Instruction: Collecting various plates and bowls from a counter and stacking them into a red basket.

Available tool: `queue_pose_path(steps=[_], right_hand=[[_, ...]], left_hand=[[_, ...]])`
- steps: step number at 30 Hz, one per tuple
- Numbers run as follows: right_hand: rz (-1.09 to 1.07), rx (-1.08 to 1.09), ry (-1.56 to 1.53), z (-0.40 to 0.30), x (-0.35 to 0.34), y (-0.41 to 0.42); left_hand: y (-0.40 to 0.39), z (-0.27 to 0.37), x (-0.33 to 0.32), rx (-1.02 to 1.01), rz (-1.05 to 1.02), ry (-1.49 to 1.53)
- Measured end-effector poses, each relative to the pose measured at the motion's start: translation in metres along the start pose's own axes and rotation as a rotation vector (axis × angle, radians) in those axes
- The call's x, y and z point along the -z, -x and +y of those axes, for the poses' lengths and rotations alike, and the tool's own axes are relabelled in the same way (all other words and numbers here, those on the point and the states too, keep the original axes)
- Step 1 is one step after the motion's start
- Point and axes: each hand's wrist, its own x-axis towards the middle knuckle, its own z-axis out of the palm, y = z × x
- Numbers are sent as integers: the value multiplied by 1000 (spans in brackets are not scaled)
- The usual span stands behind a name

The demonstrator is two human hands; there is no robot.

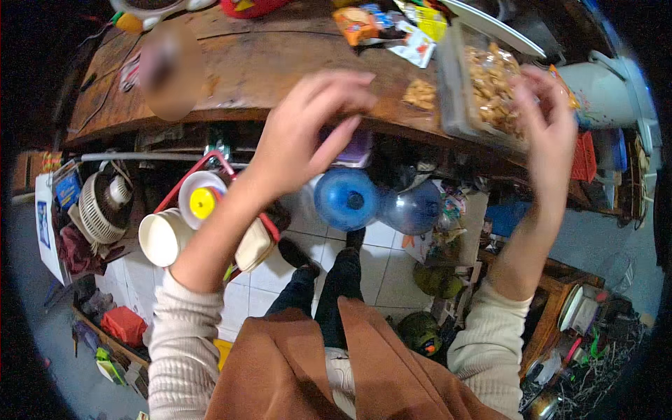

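My left hand (320,113) hangs over the front edge of a wooden table (252,68). Its fingers are curved, thumb apart, with nothing visible between them. On the right, my right hand (548,107) is blurred, fingers bent, at the right side of a clear plastic container (454,100). Bagged light-brown snacks (491,86) fill the container; whether my fingers grip or touch a bag is unclear. One small bag of similar snacks (420,94) lies on the table, left of the container. An orange packet (564,86) shows just beyond my right hand's fingers.
Colourful snack packets (388,26) lie at the table's back. A pale lidded bucket (598,97) stands at the right. Below are a blue water jug (346,199), a white tub (163,236) and a fan (105,205). A blurred patch (170,71) covers part of the table's left.
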Motion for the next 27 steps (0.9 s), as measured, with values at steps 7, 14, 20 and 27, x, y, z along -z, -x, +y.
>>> queue_pose_path(steps=[7, 14, 20, 27], right_hand=[[-116, 348, 621, 97, 74, -109], [-84, 625, 745, 106, 71, -124], [-110, 576, 311, 123, 97, -137], [-92, 749, 332, 69, 137, -81]], left_hand=[[-179, -17, -104, -79, 6, -18], [-243, -42, -144, 41, -272, -127], [-258, -38, -133, -7, 85, 37], [-227, -2, -69, -40, 515, 228]])
